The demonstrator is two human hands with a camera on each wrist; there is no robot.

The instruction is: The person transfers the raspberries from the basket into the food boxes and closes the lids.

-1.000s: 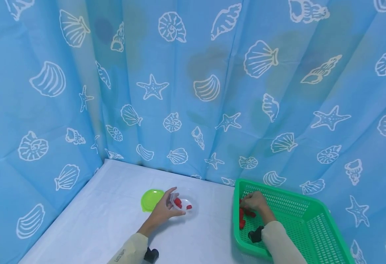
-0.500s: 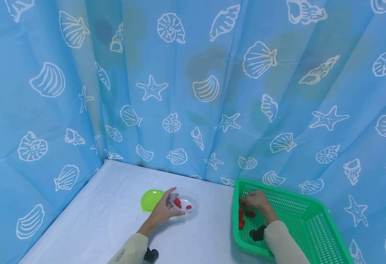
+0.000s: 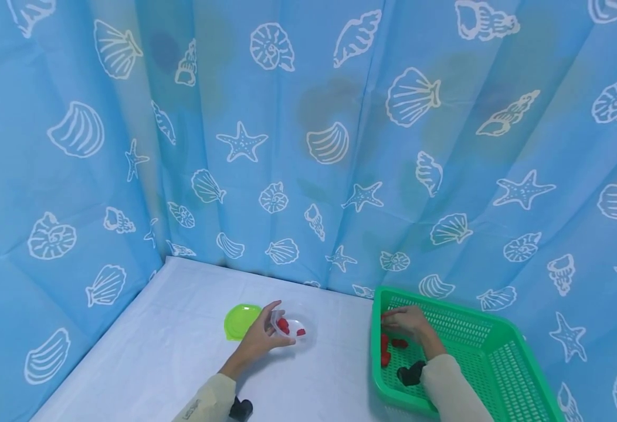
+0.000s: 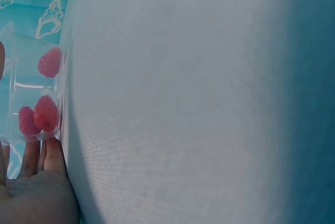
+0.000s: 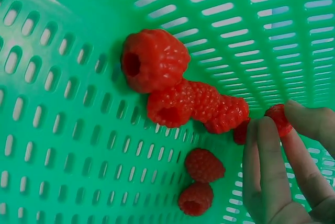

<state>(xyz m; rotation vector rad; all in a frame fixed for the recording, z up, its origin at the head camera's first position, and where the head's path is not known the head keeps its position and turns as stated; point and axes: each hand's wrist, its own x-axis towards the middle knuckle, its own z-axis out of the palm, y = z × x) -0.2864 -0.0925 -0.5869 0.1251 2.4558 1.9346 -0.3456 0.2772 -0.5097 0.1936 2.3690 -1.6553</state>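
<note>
My left hand (image 3: pixel 257 340) spans a clear plastic tub (image 3: pixel 306 344), thumb on the near side and fingers on the far side. Inside the tub lie 3 raspberries (image 4: pixel 46 114), two together and one apart. Over in the green basket (image 3: pixel 498 328), my right hand (image 3: pixel 413 322) reaches down by the left wall. Its thumb and a finger pinch a raspberry (image 5: pixel 279 119), as the right wrist view shows. Several other raspberries (image 5: pixel 157 60) lie close by on the basket's slotted floor, one of them partly hidden behind the fingers.
A lime-green lid (image 3: pixel 241 321) lies on the white table (image 3: pixel 192 305) just left of the tub. Behind the table hangs a blue curtain (image 3: pixel 298 211) with white shell prints. The basket's raised rim (image 3: pixel 379 375) stands between the tub and the right hand.
The right hand has shifted slightly toward the basket's left wall, and its fingers now close on a raspberry. The left hand and the tub stay where they were.
</note>
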